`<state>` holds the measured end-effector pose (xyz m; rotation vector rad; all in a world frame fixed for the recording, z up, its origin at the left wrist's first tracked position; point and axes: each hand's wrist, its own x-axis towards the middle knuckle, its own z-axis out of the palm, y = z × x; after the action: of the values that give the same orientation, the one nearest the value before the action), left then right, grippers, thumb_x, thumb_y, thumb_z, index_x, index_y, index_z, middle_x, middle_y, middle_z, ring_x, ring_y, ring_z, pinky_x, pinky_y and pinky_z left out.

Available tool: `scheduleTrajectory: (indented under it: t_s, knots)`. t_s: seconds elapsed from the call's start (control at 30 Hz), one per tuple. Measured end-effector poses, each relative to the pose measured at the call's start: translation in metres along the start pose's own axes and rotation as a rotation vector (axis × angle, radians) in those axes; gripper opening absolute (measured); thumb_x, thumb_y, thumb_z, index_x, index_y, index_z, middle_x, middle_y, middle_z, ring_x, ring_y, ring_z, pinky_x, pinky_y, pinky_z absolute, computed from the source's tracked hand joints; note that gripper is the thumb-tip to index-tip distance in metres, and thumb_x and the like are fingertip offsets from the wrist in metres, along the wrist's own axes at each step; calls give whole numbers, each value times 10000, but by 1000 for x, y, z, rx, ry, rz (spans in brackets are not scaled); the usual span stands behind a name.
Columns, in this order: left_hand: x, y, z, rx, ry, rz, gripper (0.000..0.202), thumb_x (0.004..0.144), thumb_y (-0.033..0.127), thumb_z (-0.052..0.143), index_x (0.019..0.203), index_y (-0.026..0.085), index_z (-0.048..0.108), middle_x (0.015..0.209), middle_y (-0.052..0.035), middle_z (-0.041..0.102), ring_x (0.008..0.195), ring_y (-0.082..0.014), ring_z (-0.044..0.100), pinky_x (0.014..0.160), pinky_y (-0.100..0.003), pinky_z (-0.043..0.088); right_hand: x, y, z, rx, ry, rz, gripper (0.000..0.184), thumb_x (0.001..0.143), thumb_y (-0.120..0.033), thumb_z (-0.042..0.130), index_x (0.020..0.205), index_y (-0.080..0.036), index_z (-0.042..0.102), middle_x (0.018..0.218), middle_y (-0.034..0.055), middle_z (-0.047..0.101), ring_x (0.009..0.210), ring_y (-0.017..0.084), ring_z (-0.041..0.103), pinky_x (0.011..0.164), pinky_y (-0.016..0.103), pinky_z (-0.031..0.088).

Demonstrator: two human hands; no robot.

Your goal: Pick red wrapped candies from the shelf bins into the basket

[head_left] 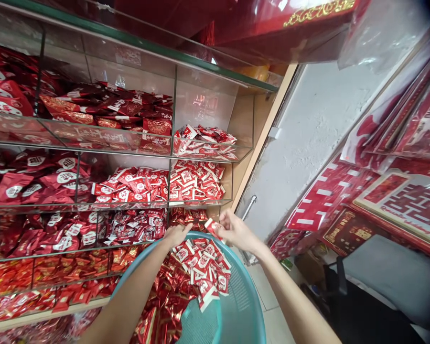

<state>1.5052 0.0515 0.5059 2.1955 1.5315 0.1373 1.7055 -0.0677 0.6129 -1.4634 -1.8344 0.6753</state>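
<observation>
My right hand (232, 232) pinches a small red and white candy packet (213, 228) above the far right rim of a teal plastic basket (249, 291). My left hand (177, 235) is closed at the basket's far rim, the fingers partly hidden behind it. Inside the basket lies a heap of similar red and white packets (204, 263). Larger shiny dark red packets (165, 296) fill its left side. Just beyond my hands is a low glass compartment of small red packets (188, 216).
Glass-fronted shelves (125, 148) full of red packets rise ahead and to the left. A red box (272, 38) hangs over the top shelf edge. To the right are a white wall (301, 129), red packaged decorations (404, 205) and a dark chair (365, 296).
</observation>
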Motion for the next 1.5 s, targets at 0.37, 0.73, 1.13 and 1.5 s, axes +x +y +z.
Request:
scheduleTrajectory:
  t_s: [0.37, 0.73, 1.13, 1.5]
  knots:
    - [3, -2, 3, 7, 3, -2, 808, 790, 691, 66, 944, 188, 678, 1066, -135, 663, 1009, -303, 591, 882, -404, 401, -85, 76, 51, -685, 60, 124, 186, 800, -167, 451, 979, -208, 424, 957, 72, 570, 923, 224, 560, 717, 281, 392]
    - [2, -2, 3, -6, 3, 22, 809, 784, 701, 41, 846, 190, 666, 1015, -144, 673, 974, -321, 599, 859, -423, 409, -68, 86, 74, -632, 39, 191, 167, 823, -127, 434, 961, -222, 433, 951, 39, 525, 814, 184, 594, 651, 268, 413]
    - [1, -1, 2, 14, 5, 0, 824, 784, 698, 49, 964, 191, 673, 1079, -126, 660, 1016, -305, 588, 890, -409, 398, -70, 101, 79, -353, 103, 65, 61, 860, -203, 407, 901, -213, 451, 921, 21, 540, 807, 150, 573, 687, 252, 435]
    - [0, 0, 1, -9, 0, 11, 798, 800, 688, 62, 925, 204, 684, 1038, -123, 676, 1002, -296, 597, 874, -394, 401, -35, 45, 35, -636, 204, 27, 217, 934, -326, 312, 932, -211, 496, 938, 48, 553, 744, 152, 596, 597, 233, 396]
